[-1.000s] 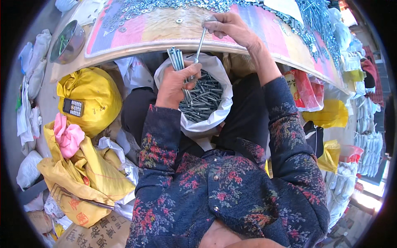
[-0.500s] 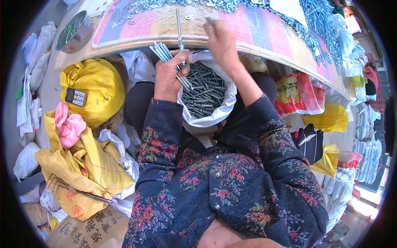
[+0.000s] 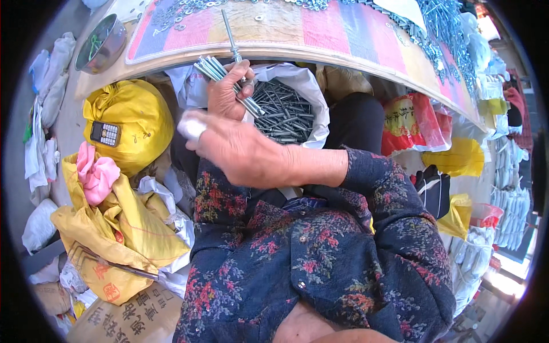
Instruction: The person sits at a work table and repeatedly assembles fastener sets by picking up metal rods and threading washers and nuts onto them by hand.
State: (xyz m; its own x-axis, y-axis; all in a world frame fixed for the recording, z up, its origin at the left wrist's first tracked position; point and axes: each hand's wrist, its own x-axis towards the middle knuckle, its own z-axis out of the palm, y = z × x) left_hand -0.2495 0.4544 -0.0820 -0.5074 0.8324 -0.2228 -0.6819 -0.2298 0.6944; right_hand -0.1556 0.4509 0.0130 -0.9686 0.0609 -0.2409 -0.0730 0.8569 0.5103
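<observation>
My left hand (image 3: 227, 94) is closed round a bundle of long silvery bolts (image 3: 213, 70), which slants across the palm. Between its thumb and forefinger stands one more long bolt (image 3: 229, 31), tilted slightly left, with a nut or washers low on its shaft. My right hand (image 3: 231, 150) reaches across in front of my left forearm, a white wrap (image 3: 192, 127) on one digit. Motion blur and the turned hand hide whether its fingers hold anything. Just right of my left hand, a white bag (image 3: 321, 108) between my knees is full of dark metal bolts (image 3: 283, 108).
Ahead lies a work table (image 3: 274, 52) with a striped cloth (image 3: 320, 28), loose washers (image 3: 197, 7) and heaped bolts (image 3: 437, 28). A metal bowl (image 3: 108, 48) stands at its left. Yellow sacks (image 3: 134, 134), one bearing a phone (image 3: 105, 133), lie left; a red bag (image 3: 409, 123) lies right.
My right hand has swept from above the table's edge down and left, across my left forearm. My left hand and its bolts have shifted slightly left, the upright bolt tilting further.
</observation>
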